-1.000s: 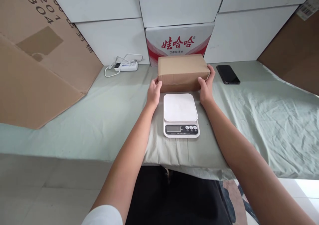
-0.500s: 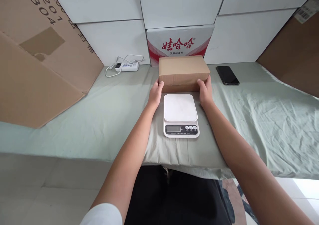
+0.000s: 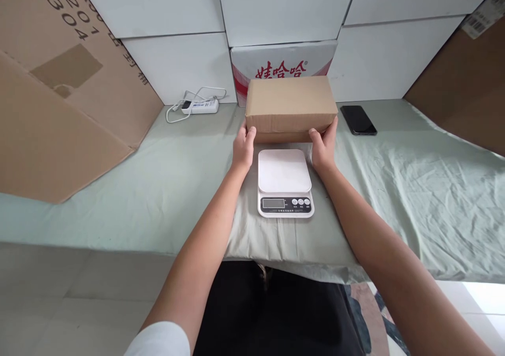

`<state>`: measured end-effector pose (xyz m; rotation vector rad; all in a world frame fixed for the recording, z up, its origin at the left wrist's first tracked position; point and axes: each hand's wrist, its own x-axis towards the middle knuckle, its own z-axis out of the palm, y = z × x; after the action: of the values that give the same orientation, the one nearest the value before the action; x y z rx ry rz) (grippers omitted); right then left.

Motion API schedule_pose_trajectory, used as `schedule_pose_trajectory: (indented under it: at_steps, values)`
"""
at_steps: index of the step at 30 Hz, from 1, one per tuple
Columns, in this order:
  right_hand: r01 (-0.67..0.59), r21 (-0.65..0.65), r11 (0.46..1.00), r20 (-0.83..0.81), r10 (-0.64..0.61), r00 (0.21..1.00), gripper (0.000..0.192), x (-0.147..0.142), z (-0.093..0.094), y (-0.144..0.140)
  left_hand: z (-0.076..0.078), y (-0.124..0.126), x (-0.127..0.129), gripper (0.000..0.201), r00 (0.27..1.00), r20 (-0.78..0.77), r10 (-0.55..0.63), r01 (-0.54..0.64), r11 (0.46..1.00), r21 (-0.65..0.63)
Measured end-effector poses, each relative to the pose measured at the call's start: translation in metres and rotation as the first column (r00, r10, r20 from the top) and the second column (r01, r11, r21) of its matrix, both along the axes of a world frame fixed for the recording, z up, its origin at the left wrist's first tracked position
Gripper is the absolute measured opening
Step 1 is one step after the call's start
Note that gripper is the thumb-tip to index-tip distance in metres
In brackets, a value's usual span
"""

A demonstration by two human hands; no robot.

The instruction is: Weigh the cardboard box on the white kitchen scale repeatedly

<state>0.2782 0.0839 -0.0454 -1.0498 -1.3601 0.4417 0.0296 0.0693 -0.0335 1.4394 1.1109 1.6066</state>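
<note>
A closed brown cardboard box (image 3: 291, 102) is held just above the green cloth, behind a white digital kitchen scale (image 3: 284, 182). My left hand (image 3: 243, 148) grips the box's lower left corner and my right hand (image 3: 324, 146) grips its lower right corner. The box's near edge hangs a little beyond the scale's far edge. The scale's platform is bare and its display faces me.
A white and red printed carton (image 3: 282, 61) stands behind the box against stacked white boxes. A black phone (image 3: 358, 119) lies to the right, a white power strip with cord (image 3: 199, 104) to the left. Large cardboard sheets (image 3: 59, 88) lean at both sides. The green cloth (image 3: 414, 187) covers the table.
Both hands have shifted to the box's lower corners and raised it off the cloth; it now looks larger and covers more of the printed carton.
</note>
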Motion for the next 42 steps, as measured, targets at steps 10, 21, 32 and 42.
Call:
schedule_pose_trajectory:
  at_steps: [10,21,32,42]
  values:
    - [-0.012,0.113,0.994,0.077,0.003,0.997,0.076,0.007,0.050,-0.085,0.041,-0.104,-0.006,0.074,0.996,-0.082,-0.019,0.026,0.995,0.093]
    - [0.017,0.135,0.991,0.079,-0.028,0.996,0.075,0.008,0.005,-0.142,0.004,-0.166,-0.010,0.061,0.996,-0.094,0.000,0.005,0.999,0.051]
    - [0.063,0.080,0.995,0.081,-0.069,0.994,0.074,0.005,0.002,-0.145,0.008,-0.169,-0.010,0.058,0.983,-0.177,0.058,-0.052,0.998,0.039]
    - [0.052,0.153,0.987,0.084,-0.065,0.994,0.075,0.010,-0.010,-0.135,-0.001,-0.165,-0.014,0.064,0.976,-0.191,0.108,-0.102,0.994,0.043]
